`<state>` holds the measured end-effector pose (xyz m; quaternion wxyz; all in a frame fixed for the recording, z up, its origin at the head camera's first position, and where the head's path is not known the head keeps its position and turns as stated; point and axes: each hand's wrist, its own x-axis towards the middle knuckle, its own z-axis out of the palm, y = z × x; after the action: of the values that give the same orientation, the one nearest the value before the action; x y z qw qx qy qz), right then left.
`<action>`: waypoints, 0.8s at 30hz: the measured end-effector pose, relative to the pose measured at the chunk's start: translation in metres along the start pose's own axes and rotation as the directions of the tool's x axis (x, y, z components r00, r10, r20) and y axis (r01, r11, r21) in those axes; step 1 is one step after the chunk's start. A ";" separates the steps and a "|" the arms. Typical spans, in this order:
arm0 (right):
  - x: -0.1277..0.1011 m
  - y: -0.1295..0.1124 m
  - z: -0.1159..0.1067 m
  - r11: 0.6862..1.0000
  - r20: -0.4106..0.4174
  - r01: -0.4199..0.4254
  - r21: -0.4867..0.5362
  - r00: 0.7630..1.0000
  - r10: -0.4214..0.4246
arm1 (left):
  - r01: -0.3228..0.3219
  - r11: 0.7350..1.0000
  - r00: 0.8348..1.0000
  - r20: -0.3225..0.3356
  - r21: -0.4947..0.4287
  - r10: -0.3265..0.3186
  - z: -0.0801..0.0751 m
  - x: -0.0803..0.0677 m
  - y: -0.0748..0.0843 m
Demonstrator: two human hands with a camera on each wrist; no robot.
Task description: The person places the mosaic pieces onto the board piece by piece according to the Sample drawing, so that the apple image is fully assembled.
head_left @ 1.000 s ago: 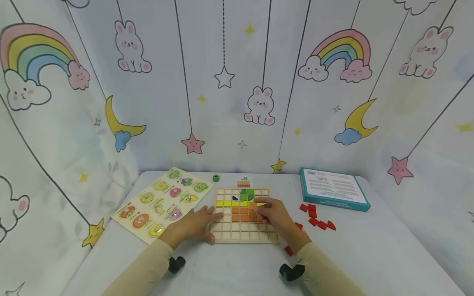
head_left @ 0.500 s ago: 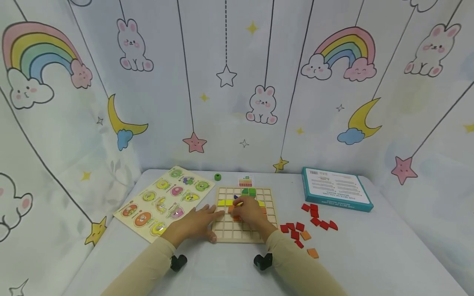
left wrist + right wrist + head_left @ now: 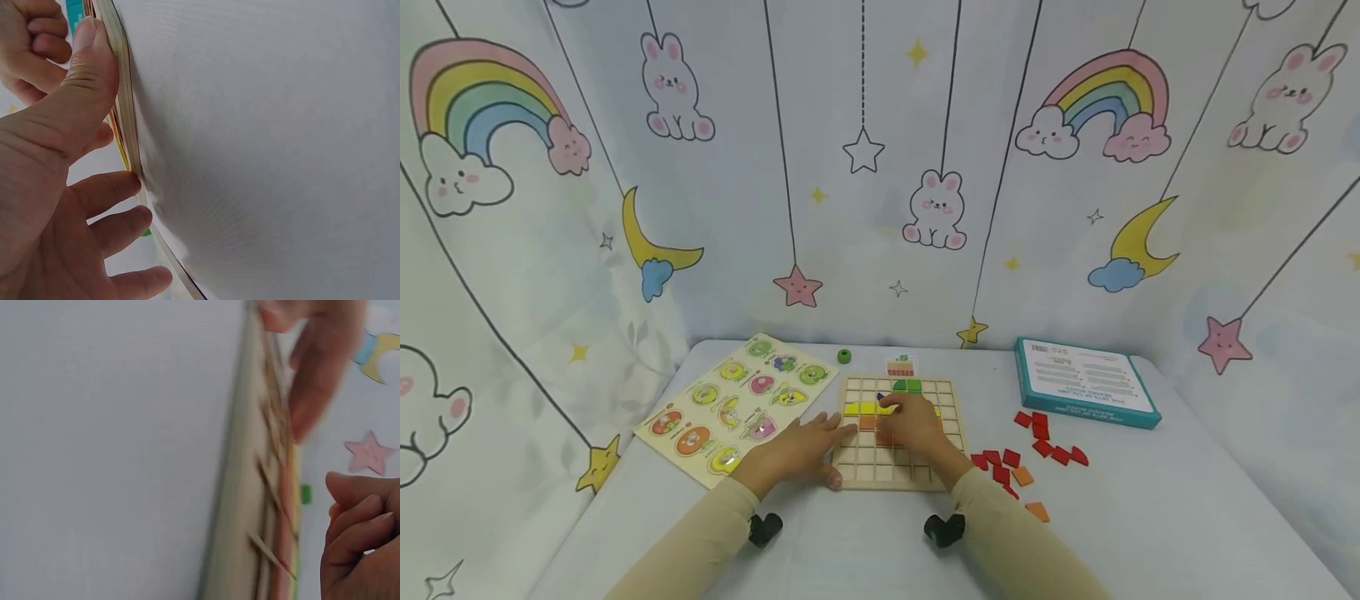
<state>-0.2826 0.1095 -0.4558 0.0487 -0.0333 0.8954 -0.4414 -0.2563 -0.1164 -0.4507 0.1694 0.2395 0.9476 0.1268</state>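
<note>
Both hands rest on the grid board: left hand flat with fingers spread, right hand with fingers curled, on a white table ringed by cartoon curtains.

Right hand covering orange tiles on the grid board, right wrist view blurred (board edge smeared)

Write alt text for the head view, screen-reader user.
A person's right hand rests over the coloured tiles in a wooden grid board on a white table, while the left hand lies flat against the board's left edge. Loose red and orange tiles lie to the right, a fruit puzzle board to the left.
</note>
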 end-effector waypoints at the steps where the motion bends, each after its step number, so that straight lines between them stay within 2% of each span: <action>1: -0.004 0.004 -0.010 0.999 -0.002 -0.012 0.047 1.000 0.012 | 0.001 1.000 1.000 0.002 -0.002 -0.001 0.000 0.000 0.001; 3: -0.013 0.012 -0.033 0.988 0.005 -0.053 0.142 0.999 0.053 | 0.006 1.000 1.000 0.000 -0.007 -0.006 -0.001 0.001 0.002; 7: -0.040 0.036 -0.084 0.931 0.036 -0.166 0.326 0.986 0.163 | 0.011 1.000 1.000 0.001 -0.018 -0.011 -0.003 0.000 0.003; 10: -0.063 0.062 -0.118 0.891 0.033 -0.219 0.398 0.974 0.224 | 0.009 1.000 1.000 0.002 -0.016 -0.009 -0.003 -0.001 0.003; 13: -0.085 0.091 -0.144 0.878 0.007 -0.248 0.410 0.963 0.269 | 0.005 1.000 1.000 0.000 -0.008 -0.005 -0.003 -0.001 0.004; 16: -0.104 0.116 -0.161 0.861 0.003 -0.296 0.413 0.946 0.324 | -0.001 1.000 1.000 -0.001 -0.021 0.001 -0.002 0.000 0.004; 20: -0.118 0.137 -0.170 0.843 0.018 -0.358 0.402 0.923 0.384 | -0.002 0.999 1.000 0.002 -0.033 0.002 0.000 0.001 0.003; 24: -0.122 0.141 -0.169 0.866 0.022 -0.361 0.345 0.926 0.377 | -0.005 0.999 1.000 -0.005 -0.033 0.005 0.001 0.003 0.002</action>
<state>-0.1832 0.3405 -0.4582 0.1164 0.1577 0.7954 -0.5735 -0.2579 -0.1132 -0.4514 0.1706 0.2386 0.9452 0.1433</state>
